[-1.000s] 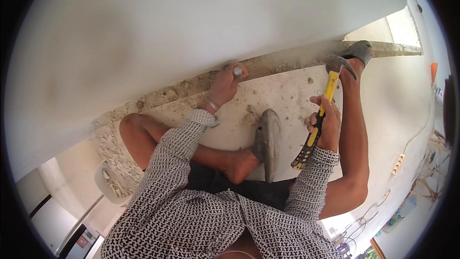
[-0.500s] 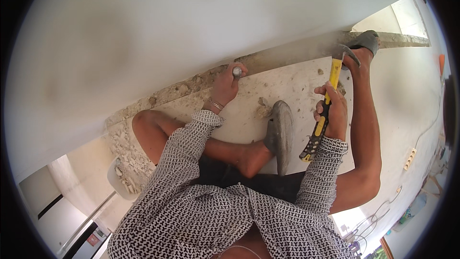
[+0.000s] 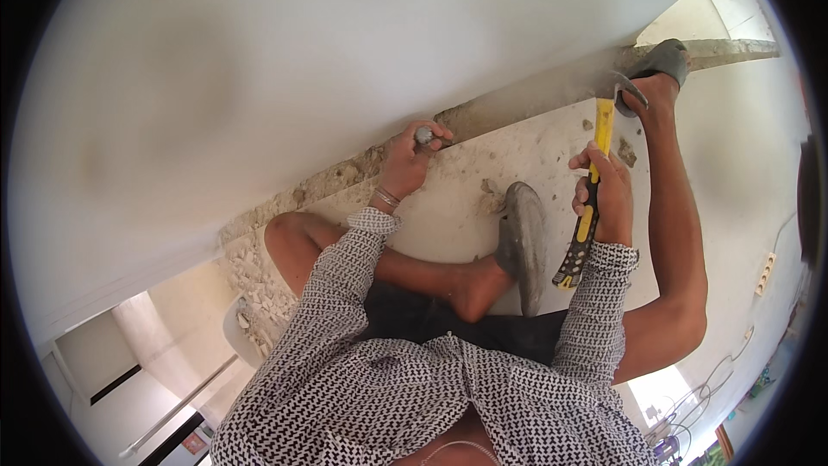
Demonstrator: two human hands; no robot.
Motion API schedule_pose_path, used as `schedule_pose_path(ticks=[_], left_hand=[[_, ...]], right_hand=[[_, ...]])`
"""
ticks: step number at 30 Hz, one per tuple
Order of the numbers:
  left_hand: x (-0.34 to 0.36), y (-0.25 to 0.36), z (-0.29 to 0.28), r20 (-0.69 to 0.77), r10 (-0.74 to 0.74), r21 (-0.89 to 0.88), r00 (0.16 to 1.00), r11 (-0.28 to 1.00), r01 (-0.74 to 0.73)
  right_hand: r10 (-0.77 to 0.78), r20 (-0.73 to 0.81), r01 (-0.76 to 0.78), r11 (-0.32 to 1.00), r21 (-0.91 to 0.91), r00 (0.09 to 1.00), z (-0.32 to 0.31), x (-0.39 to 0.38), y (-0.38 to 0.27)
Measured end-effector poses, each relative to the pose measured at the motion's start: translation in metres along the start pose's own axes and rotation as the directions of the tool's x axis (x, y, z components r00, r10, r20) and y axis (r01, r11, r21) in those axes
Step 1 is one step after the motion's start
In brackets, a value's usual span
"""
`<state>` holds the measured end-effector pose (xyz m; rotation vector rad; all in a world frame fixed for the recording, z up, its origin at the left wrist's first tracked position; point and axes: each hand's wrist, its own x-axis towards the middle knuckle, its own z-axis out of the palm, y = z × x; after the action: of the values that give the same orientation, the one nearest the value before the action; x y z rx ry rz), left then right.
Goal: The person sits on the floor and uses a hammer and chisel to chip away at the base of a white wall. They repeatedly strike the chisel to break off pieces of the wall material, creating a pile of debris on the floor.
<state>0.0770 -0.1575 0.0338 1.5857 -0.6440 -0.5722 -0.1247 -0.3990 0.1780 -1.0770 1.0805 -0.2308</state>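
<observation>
Left hand (image 3: 404, 166) curled around metal bar (image 3: 423, 135) at groove (image 3: 492, 112), bar end-on to viewer, right hand (image 3: 614, 198) wrapped around hammer (image 3: 604, 128) on groove's near side, long axis aslant, head end nearest groove, both grips as one second earlier.

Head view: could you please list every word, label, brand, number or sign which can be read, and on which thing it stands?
No readable text.
Yellow-and-black hammer in the right hand: any marking is too small to read.
Metal tool in the left hand: none visible.
Red patch at lower left: too small to read.
</observation>
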Motion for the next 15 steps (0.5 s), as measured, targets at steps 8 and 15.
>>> schedule_pose_path(ticks=[8,15], left_hand=[[0.004,-0.018,0.007,-0.02,-0.188,0.29,0.982,0.939,0.186],[-0.02,-0.031,-0.002,-0.046,0.089,0.224,0.995,0.972,-0.077]], right_hand=[[-0.051,-0.001,0.051,0.998,0.03,0.999,-0.008,0.003,0.005],[-0.029,0.0,0.029,0.995,0.098,1.0,-0.009,0.005,0.009]])
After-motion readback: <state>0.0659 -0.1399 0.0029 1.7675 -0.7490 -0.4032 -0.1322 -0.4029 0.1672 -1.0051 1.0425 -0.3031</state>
